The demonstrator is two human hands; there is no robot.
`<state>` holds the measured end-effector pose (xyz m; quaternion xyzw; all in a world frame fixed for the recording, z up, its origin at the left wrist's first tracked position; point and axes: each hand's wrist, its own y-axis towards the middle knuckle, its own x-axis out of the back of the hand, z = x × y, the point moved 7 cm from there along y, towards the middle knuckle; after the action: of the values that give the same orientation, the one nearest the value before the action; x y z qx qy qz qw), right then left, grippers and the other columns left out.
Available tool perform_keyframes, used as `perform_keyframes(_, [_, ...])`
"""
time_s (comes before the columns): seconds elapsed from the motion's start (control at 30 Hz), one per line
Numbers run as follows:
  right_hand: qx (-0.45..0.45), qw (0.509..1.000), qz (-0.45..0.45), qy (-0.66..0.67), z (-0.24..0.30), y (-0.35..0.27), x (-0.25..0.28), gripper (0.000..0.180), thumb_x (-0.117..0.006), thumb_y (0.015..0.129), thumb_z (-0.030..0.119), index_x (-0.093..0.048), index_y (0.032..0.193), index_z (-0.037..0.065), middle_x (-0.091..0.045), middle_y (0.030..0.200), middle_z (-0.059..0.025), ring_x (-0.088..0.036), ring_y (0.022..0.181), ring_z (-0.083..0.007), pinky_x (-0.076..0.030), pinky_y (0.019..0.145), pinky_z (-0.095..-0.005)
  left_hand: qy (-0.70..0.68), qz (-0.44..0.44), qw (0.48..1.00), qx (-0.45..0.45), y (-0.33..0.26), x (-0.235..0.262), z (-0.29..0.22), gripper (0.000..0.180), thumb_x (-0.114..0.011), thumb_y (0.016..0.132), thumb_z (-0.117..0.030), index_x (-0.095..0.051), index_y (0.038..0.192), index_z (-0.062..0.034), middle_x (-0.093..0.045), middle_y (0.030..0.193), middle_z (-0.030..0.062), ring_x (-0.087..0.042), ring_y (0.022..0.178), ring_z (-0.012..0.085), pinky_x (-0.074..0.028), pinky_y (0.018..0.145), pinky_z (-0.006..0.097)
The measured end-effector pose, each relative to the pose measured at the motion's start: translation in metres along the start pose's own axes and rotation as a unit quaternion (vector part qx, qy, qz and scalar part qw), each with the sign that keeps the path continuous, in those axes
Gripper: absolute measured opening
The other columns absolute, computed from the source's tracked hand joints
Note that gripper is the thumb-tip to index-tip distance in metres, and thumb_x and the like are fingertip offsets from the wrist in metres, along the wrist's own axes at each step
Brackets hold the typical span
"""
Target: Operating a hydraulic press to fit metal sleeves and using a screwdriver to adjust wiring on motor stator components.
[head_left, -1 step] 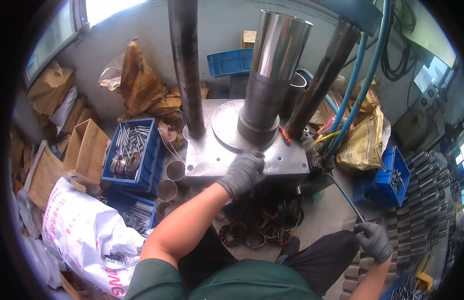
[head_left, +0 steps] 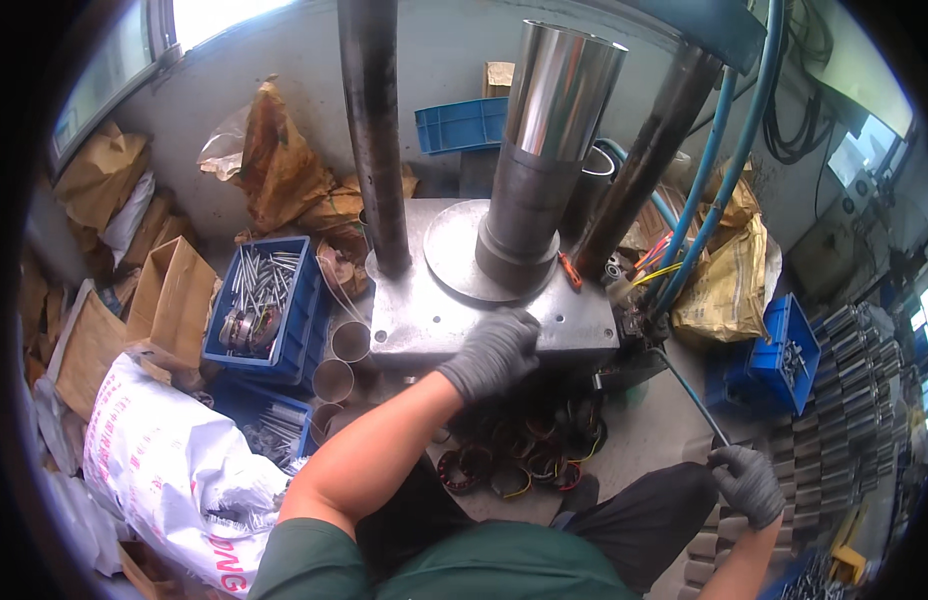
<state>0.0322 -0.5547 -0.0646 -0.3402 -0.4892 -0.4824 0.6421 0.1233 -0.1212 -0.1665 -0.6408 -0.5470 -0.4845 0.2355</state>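
The left hand point(head_left: 492, 350), gloved grey, lies on the front edge of the steel press plate point(head_left: 434, 320), grip loosely curled, grasping nothing. The right hand point(head_left: 749, 483) has its grip clenched on a thin dark lever point(head_left: 689, 392). Left of the plate, a blue crate point(head_left: 267, 305) holds metal rods; a lower blue crate point(head_left: 264, 425) holds more. A small blue bin point(head_left: 784, 352) at right contains metal parts.
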Motion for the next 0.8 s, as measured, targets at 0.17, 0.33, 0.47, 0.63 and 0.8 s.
perform_keyframes(0.17, [-0.008, 1.0, 0.001, 0.025, 0.005, 0.002, 0.003, 0.02, -0.074, 0.082, 0.012, -0.08, 0.101, 0.009, -0.079, 0.094, -0.012, -0.077, 0.09, -0.0278, -0.059, 0.084, -0.0368, -0.049, 0.085, 0.987, -0.128, -0.013, -0.007, -0.065, 0.032, -0.076, 0.09, -0.03, -0.074, 0.109, -0.0042, -0.072, 0.115, 0.017, -0.066, 0.116, 0.0373, -0.054, 0.098, 0.049])
perform_keyframes(0.33, [0.014, 1.0, 0.01, 0.012, 0.005, -0.009, -0.01, 0.016, -0.072, 0.08, 0.01, -0.076, 0.094, 0.005, -0.075, 0.083, -0.0153, -0.075, 0.076, -0.0315, -0.059, 0.072, -0.0398, -0.068, -0.079, 0.989, -0.1, -0.01, 0.025, -0.053, 0.042, -0.076, 0.091, -0.029, -0.069, 0.125, -0.0057, -0.063, 0.138, 0.017, -0.062, 0.124, 0.0388, -0.05, 0.107, 0.048])
perform_keyframes(0.47, [0.003, 1.0, 0.012, 0.018, 0.009, -0.016, -0.019, 0.013, -0.074, 0.079, 0.011, -0.074, 0.089, 0.003, -0.073, 0.08, -0.016, -0.074, 0.071, -0.0316, -0.058, 0.068, -0.0398, -0.084, -0.254, 0.964, -0.01, 0.002, 0.05, -0.008, 0.055, -0.078, 0.089, -0.026, -0.062, 0.138, -0.0055, -0.06, 0.143, 0.0205, -0.058, 0.131, 0.0402, -0.047, 0.113, 0.047])
perform_keyframes(0.63, [-0.032, 0.998, 0.048, 0.008, 0.009, -0.015, -0.022, 0.016, -0.078, 0.08, 0.015, -0.073, 0.088, 0.002, -0.072, 0.08, -0.0173, -0.073, 0.071, -0.0341, -0.057, 0.068, -0.0417, -0.143, -0.316, 0.93, 0.124, 0.013, 0.065, 0.048, 0.076, -0.079, 0.086, -0.023, -0.048, 0.153, -0.0037, -0.052, 0.15, 0.0256, -0.051, 0.14, 0.0437, -0.043, 0.12, 0.048])
perform_keyframes(0.8, [-0.026, 1.0, 0.008, 0.015, 0.015, -0.012, -0.02, 0.017, -0.078, 0.082, 0.014, -0.069, 0.084, 0.0, -0.067, 0.079, -0.0211, -0.069, 0.074, -0.0407, -0.053, 0.068, -0.0461, -0.119, -0.315, 0.933, 0.124, 0.026, 0.056, 0.065, 0.089, -0.077, 0.086, -0.022, -0.035, 0.162, -0.0025, -0.045, 0.156, 0.0279, -0.049, 0.141, 0.0459, -0.041, 0.121, 0.049])
